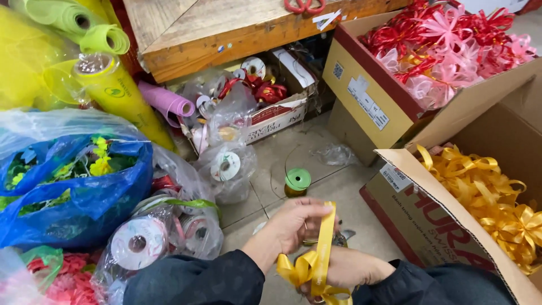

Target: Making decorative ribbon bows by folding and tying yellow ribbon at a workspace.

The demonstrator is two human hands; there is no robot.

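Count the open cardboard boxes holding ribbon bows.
2. One box at upper right holds red and pink bows; another box at lower right holds yellow bows. More may lie out of frame.

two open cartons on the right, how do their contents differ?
The far carton holds red and pink ribbon bows; the near carton holds yellow ribbon bows only. The far one looks heaped to its rim; the near one's bows lie lower inside. Both are open brown cardboard on the floor.

My left hand (293,223) sits higher, fingers curled inward and pinched shut, wrist bent. My right hand (353,268) lies lower, palm down, fingers closed underneath. Both forearms in dark sleeves converge, hands nearly touching.
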